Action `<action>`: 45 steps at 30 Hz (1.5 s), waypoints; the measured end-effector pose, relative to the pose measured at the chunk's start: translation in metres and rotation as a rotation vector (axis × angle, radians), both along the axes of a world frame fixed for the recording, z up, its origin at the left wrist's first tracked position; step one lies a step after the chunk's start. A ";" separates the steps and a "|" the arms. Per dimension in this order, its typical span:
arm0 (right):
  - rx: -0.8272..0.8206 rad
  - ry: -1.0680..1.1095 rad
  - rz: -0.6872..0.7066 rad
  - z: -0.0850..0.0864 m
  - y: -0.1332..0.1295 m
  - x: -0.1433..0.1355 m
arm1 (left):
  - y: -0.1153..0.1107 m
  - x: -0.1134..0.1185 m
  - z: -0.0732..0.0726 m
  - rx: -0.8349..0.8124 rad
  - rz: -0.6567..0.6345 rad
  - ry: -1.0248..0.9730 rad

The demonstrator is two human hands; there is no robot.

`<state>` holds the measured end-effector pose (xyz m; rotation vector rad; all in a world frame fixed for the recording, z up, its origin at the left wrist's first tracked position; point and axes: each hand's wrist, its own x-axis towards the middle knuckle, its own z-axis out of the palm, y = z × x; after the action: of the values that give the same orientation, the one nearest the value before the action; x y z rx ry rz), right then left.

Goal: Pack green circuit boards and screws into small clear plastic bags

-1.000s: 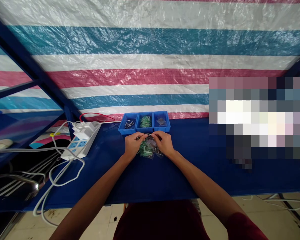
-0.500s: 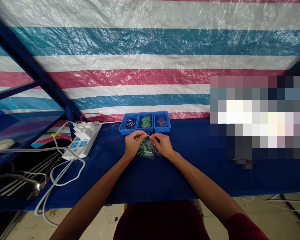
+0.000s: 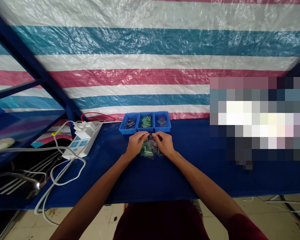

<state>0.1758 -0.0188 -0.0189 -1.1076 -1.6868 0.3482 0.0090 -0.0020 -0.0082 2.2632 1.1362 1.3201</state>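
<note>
My left hand (image 3: pixel 135 146) is closed in a pinch just in front of the blue bins. Facing it, my right hand (image 3: pixel 165 145) pinches too, its fingertips a short gap from the left ones. Whatever sits in the fingertips is too small to make out. Between and below the hands lies a loose pile of small clear plastic bags (image 3: pixel 147 150), some with green contents. Behind them stand a left blue bin (image 3: pixel 125 131) with thin dark and silvery pieces (image 3: pixel 130 124), a middle bin with green packets (image 3: pixel 146 121), and a right bin with clear packets (image 3: pixel 162 121).
A white power strip (image 3: pixel 83 146) with plugged-in adapters and looping white cables (image 3: pixel 55 178) occupies the table's left side. Blue frame posts (image 3: pixel 50 96) and a striped plastic sheet (image 3: pixel 145 63) stand behind. A pixelated area covers the right side.
The fingertips have drawn slightly apart, and both hands have shifted a little to the right. The bins and the bag pile look about the same.
</note>
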 end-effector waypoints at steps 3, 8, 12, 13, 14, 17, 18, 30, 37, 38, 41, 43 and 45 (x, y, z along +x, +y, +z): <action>0.015 0.020 -0.010 0.004 -0.002 0.001 | 0.001 0.000 -0.001 0.115 -0.027 0.049; 0.020 0.020 -0.009 0.004 -0.002 0.001 | 0.000 -0.004 0.004 0.216 0.090 -0.033; 0.020 0.015 0.009 0.002 -0.002 0.000 | 0.004 -0.015 0.011 0.346 0.300 -0.129; 0.016 0.010 0.012 0.002 -0.002 0.000 | 0.005 -0.018 0.012 0.383 0.341 -0.146; 0.013 0.005 0.015 0.002 -0.003 0.000 | 0.007 -0.021 0.013 0.420 0.379 -0.162; 0.008 -0.004 0.028 0.002 -0.003 0.000 | 0.016 -0.030 0.013 0.492 0.474 -0.180; 0.011 -0.004 0.033 0.002 -0.003 0.000 | 0.019 -0.033 0.012 0.501 0.496 -0.178; -0.056 -0.098 0.005 -0.001 0.001 0.000 | 0.046 -0.041 -0.005 0.210 0.451 0.356; -0.216 -0.410 -0.104 -0.009 0.007 0.001 | 0.030 -0.030 -0.006 0.226 -0.009 0.357; -0.236 -0.446 -0.095 -0.010 0.008 0.002 | 0.029 -0.029 -0.006 0.215 -0.035 0.376; -0.277 -0.511 -0.058 -0.011 0.009 0.002 | 0.027 -0.026 -0.009 0.185 -0.076 0.422; -0.284 -0.528 -0.047 -0.011 0.009 0.002 | 0.026 -0.025 -0.011 0.173 -0.089 0.446; -0.281 -0.531 -0.042 -0.011 0.009 0.002 | 0.025 -0.024 -0.013 0.167 -0.091 0.464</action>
<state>0.1773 -0.0095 -0.0296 -1.5387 -2.1169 0.2838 -0.0147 0.0234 -0.0210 2.8035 1.0694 0.9073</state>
